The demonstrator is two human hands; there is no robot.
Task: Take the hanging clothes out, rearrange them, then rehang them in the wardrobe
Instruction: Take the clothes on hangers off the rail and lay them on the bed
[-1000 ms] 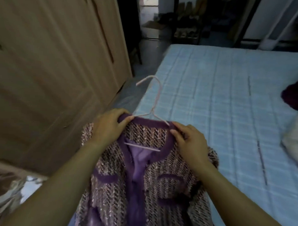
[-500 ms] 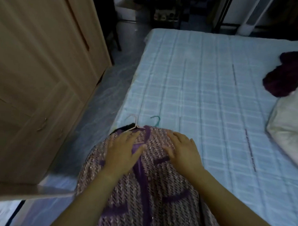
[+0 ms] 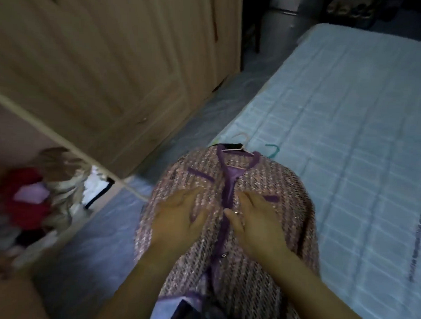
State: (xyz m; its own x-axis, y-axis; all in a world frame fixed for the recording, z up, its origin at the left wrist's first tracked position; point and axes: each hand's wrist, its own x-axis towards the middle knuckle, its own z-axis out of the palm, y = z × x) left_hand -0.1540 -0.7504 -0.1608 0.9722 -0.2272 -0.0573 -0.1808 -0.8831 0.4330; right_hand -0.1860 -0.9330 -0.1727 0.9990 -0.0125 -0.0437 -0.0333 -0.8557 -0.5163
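A pink and purple tweed jacket (image 3: 270,183) lies front-up at the near left corner of the bed, on a pink wire hanger (image 3: 241,146) whose hook pokes out past the collar. A teal hanger hook (image 3: 274,150) shows just beyond it, and a dark garment edge peeks from under the collar. My left hand (image 3: 178,218) lies flat on the jacket's left front panel. My right hand (image 3: 257,223) lies flat on the right panel, thumb at the purple centre placket. Both rest with fingers spread.
The light blue quilted bed (image 3: 349,116) stretches away to the right. A wooden wardrobe (image 3: 100,60) stands on the left, its open door (image 3: 62,137) showing red and pale clothes (image 3: 34,201) inside. Grey floor runs between wardrobe and bed.
The jacket went from held up by its collar to lying on the bed. Both hands slid down from the collar to the mid front. My view swung left toward the wardrobe.
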